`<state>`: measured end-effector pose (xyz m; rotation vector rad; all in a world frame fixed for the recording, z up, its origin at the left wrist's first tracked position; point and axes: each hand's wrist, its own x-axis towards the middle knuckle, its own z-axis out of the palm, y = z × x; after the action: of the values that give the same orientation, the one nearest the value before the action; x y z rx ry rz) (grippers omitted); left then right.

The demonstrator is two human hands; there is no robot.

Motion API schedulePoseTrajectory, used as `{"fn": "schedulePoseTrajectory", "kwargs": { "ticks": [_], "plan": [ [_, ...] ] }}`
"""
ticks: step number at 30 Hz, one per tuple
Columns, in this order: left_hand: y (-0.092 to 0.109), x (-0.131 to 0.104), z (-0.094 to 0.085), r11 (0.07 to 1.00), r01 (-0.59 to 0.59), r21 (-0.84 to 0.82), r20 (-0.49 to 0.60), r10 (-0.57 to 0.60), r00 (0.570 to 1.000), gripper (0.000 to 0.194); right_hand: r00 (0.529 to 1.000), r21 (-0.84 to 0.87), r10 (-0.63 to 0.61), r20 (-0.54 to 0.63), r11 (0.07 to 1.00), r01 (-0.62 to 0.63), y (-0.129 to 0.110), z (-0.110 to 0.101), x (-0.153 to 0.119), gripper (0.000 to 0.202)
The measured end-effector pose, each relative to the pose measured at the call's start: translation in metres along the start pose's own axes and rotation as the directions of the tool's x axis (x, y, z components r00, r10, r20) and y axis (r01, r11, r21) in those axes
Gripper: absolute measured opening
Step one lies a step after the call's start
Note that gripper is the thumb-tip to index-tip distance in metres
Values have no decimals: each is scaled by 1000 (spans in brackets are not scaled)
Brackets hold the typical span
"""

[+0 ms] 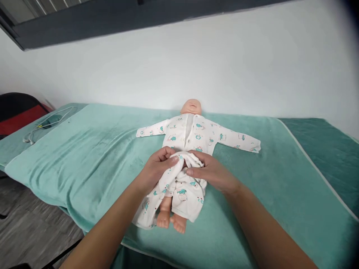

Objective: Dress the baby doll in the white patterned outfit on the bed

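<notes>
A baby doll (192,107) lies on its back on a teal blanket, head toward the wall. It wears a white printed top (206,129) with both sleeves spread wide. White printed pants (186,194) lie over its legs, and its bare feet show below the fabric. My left hand (159,166) pinches the bunched waist of the pants between thumb and fingers at the doll's middle. On the other side of the same waistband, my right hand (211,170) grips the cloth, thumb in front. The fabric hides the doll's hips and upper legs.
The teal blanket (92,149) has folds at the left and covers a bed against a white wall (196,63). A white cable (42,125) lies at the far left of the bed, near a red and black chair (21,116). Darker green cloth (322,149) shows at the right.
</notes>
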<state>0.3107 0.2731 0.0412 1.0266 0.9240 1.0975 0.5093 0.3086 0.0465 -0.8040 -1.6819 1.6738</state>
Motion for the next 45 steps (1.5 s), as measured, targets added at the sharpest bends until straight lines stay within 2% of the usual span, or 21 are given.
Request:
{"fn": "schedulePoseTrajectory", "kwargs": {
  "ticks": [2, 6, 9, 10, 12, 14, 15, 16, 17, 19, 22, 24, 25, 27, 29, 33, 38, 40, 42, 45],
  "plan": [
    [-2, 1, 6, 999, -26, -36, -46, 25, 999, 33, 999, -34, 17, 29, 999, -16, -3, 9, -2, 37],
    [0, 2, 13, 999, -42, -24, -94, 40, 995, 37, 990, -155, 124, 64, 981, -113, 0, 22, -6, 28],
    [7, -4, 8, 999, -32, 41, -96, 36, 995, 39, 994, -63, 109, -16, 992, -110, 6, 24, -6, 27],
    [10, -7, 5, 996, -13, 90, -55, 18, 998, 38, 995, -5, 83, -59, 997, -83, 8, 24, -5, 26],
    [19, -15, -3, 968, 61, 244, 103, -88, 991, 36, 989, 104, 40, -140, 994, -26, 10, 24, -3, 24],
    [26, -23, -9, 910, 116, 397, 253, -230, 940, 33, 983, 182, 35, -179, 983, -2, 12, 24, -1, 22],
    [28, -25, -11, 893, 127, 431, 287, -269, 919, 31, 981, 202, 42, -188, 979, -3, 12, 24, 0, 21],
    [29, -27, -11, 896, 129, 425, 293, -271, 917, 28, 980, 206, 51, -195, 978, -10, 12, 24, 1, 22],
    [28, -27, -11, 919, 120, 377, 272, -233, 933, 24, 978, 197, 58, -200, 980, -17, 13, 24, 1, 23],
    [22, -25, -6, 978, 86, 191, 174, -119, 977, 23, 982, 156, 54, -179, 987, -26, 12, 22, 0, 29],
    [11, -17, 4, 996, 52, -75, 1, -52, 999, 29, 999, 71, 38, 7, 997, -39, 10, 18, -3, 40],
    [7, -13, 9, 987, 66, -149, -69, -77, 995, 26, 990, 7, 46, 133, 999, -47, 8, 16, -5, 46],
    [6, -11, 11, 984, 79, -162, -94, -95, 991, 23, 987, -16, 49, 156, 999, -47, 8, 16, -6, 47],
    [4, -11, 12, 980, 105, -169, -131, -128, 983, 20, 993, -1, 33, 117, 999, -33, 9, 17, -6, 46],
    [4, -12, 8, 980, 127, -156, -121, -146, 982, 20, 999, 78, -2, 42, 997, -2, 13, 19, -4, 43],
    [4, -19, -7, 984, 158, -80, 38, -155, 987, 21, 995, 161, -68, -76, 984, 80, 20, 23, 1, 40],
    [2, -26, -15, 988, 155, -16, 197, -148, 969, 30, 979, 160, -56, -197, 983, 88, 21, 30, 3, 39],
    [2, -27, -11, 989, 141, -33, 156, -134, 979, 34, 978, 143, -51, -203, 986, 81, 20, 32, 2, 39],
    [2, -27, -4, 990, 98, -105, 32, -95, 995, 32, 982, 94, -47, -181, 994, 65, 19, 33, 1, 41],
    [2, -26, 7, 970, 22, -241, -117, -52, 992, 28, 990, -30, -44, -133, 999, 40, 17, 32, 0, 44]
  ]
}}
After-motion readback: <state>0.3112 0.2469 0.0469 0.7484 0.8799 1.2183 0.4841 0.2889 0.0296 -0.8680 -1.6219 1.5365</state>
